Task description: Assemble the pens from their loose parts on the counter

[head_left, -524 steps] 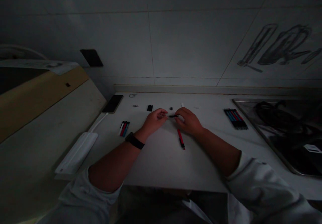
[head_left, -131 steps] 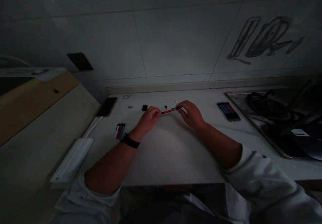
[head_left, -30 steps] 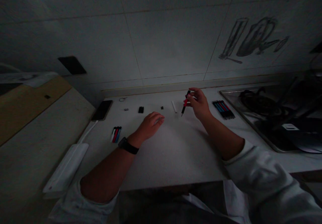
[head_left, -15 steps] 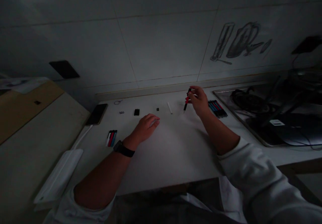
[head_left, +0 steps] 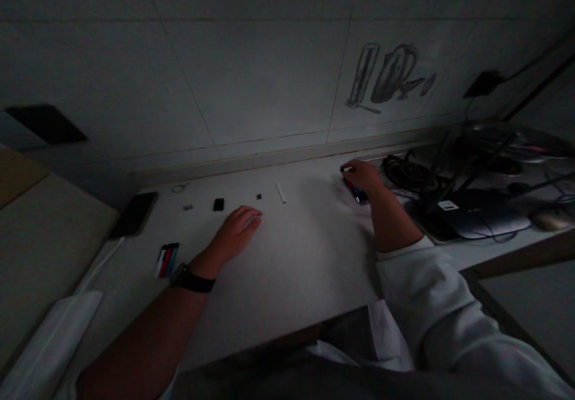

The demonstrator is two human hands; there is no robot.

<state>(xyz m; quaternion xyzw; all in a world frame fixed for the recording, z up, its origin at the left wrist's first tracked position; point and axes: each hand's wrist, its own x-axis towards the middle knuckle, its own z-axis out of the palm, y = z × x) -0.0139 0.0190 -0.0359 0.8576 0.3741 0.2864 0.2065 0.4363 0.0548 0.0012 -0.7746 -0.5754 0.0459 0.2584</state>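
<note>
My right hand (head_left: pixel 363 177) is at the right of the white counter (head_left: pixel 296 262), its fingers closed on a black and red pen (head_left: pixel 345 177). It is over a row of pens (head_left: pixel 358 195), which it mostly covers; I cannot tell whether the held pen touches them. My left hand (head_left: pixel 238 229) rests on the counter with nothing in it, thumb apart from the fingers. Beyond it are a small black piece (head_left: pixel 259 196), several black grips or caps (head_left: pixel 218 204) side by side and a thin white stick (head_left: pixel 281 192). Small metallic bits (head_left: pixel 188 207) lie further left.
White, red and blue pen barrels (head_left: pixel 167 260) lie left of my left wrist. A phone (head_left: pixel 133 215) on a white cable is at the far left, beside a box (head_left: pixel 49 226). To the right are a gas stove (head_left: pixel 411 172) and a dark router (head_left: pixel 485 211) with antennas.
My right hand has carried the pen to the right and down to the row of pens. My view has turned right; the left hand stays on the counter.
</note>
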